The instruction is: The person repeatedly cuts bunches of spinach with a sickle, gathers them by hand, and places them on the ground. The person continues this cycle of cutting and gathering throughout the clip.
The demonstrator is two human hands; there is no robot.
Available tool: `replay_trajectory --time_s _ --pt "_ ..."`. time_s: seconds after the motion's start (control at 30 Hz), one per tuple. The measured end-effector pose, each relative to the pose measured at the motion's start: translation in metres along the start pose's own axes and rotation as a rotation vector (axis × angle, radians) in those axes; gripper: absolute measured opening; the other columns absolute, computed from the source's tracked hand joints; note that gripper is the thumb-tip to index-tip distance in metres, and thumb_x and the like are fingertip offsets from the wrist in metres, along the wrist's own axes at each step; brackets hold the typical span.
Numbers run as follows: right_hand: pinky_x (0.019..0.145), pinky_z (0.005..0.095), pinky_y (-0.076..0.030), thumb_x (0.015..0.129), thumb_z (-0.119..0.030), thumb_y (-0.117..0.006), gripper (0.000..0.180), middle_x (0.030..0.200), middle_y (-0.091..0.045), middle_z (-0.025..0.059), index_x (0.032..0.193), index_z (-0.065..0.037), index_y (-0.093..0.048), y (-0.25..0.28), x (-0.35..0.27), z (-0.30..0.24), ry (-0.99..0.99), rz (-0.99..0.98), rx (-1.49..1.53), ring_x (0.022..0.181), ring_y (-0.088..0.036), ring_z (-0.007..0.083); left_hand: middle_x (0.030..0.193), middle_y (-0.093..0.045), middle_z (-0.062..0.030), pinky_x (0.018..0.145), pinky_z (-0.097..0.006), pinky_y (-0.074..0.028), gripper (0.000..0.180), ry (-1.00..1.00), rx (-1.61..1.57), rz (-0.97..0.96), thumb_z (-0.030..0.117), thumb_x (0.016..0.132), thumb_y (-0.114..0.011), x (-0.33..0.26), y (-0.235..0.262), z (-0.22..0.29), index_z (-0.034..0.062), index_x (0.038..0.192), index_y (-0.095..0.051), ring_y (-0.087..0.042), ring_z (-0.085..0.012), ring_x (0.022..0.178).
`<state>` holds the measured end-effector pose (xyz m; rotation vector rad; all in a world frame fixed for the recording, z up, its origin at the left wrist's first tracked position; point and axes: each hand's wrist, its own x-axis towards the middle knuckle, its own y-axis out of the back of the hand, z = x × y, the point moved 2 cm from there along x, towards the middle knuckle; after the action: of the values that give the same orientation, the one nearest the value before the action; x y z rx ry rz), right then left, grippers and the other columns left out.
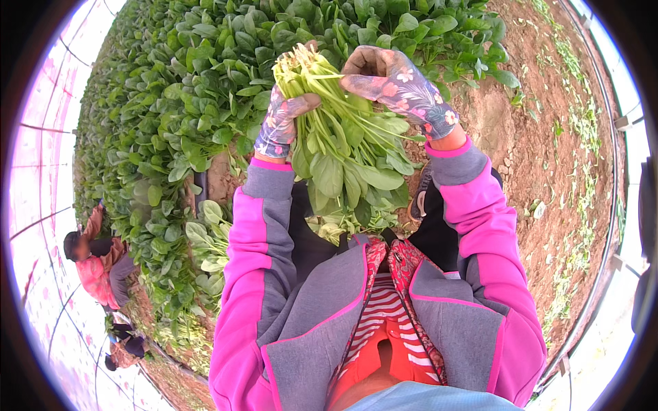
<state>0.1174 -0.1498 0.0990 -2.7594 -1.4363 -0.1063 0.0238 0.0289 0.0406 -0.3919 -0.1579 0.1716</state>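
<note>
A bunch of spinach (336, 147) hangs in front of me, its pale cut stem ends up and its leaves down. My left hand (279, 127), in a flowered, soil-stained glove, is closed around the stems from the left, with the thumb across them. On the right side of the bunch, my right hand (404, 85), in a matching glove, is closed in a pinch on a thin spinach stem near the top. Its other fingers curl above the thumb. Below the bunch, more leaves (329, 226) lie between my legs.
Dense spinach plants (171, 103) grow ahead and to the left. Bare brown soil (521, 157) with scattered leaf bits runs along the right. Another person (103, 267) crouches at the far left. A curved pipe (617, 151) edges the plot at the right. Cut spinach (209, 240) lies beside my left arm.
</note>
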Motion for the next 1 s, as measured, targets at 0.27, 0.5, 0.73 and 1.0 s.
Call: replay_trajectory --time_s 0.27,0.5,0.73,1.0 --pt "0.046 0.0189 -0.034 0.083 -0.026 -0.070 0.029 0.070 -0.057 -0.0035 0.095 -0.002 -0.062 -0.005 -0.001 0.007 -0.155 0.003 0.038 0.055 -0.049 0.0030 0.113 -0.061 -0.0047 0.085 -0.029 -0.048 0.071 -0.033 0.133 -0.115 0.001 0.068 -0.070 0.004 -0.002 0.005 0.0034 0.134 -0.045 -0.059 -0.0138 0.098" --pt "0.046 0.0213 -0.034 0.079 -0.031 -0.073 0.033 0.059 -0.053 -0.0020 0.091 -0.002 -0.064 -0.004 -0.009 0.000 -0.221 -0.003 0.129 0.048 -0.046 0.0059 0.117 -0.060 -0.0044 0.090 -0.029 -0.046 0.077 -0.004 0.226 -0.141 0.000 0.067 -0.072 0.002 -0.006 0.009 0.0040 0.137 -0.042 -0.057 -0.0127 0.103" --pt "0.049 0.0216 -0.037 0.080 -0.027 -0.072 0.031 0.062 -0.056 -0.0006 0.091 0.000 -0.063 -0.003 -0.012 0.005 -0.113 0.042 0.269 0.052 -0.049 0.0069 0.124 -0.057 -0.0057 0.094 -0.030 -0.045 0.082 0.025 0.246 -0.153 0.002 0.068 -0.078 0.001 -0.013 0.013 0.0049 0.139 -0.039 -0.055 -0.0138 0.109" --pt "0.049 0.0207 -0.039 0.082 -0.025 -0.069 0.028 0.063 -0.057 -0.0008 0.092 0.001 -0.064 -0.005 -0.015 0.001 -0.114 0.040 0.296 0.053 -0.050 0.0057 0.127 -0.055 -0.0064 0.096 -0.031 -0.044 0.080 -0.007 0.288 -0.156 0.000 0.068 -0.077 0.001 -0.012 0.012 0.0047 0.139 -0.039 -0.054 -0.0149 0.113"
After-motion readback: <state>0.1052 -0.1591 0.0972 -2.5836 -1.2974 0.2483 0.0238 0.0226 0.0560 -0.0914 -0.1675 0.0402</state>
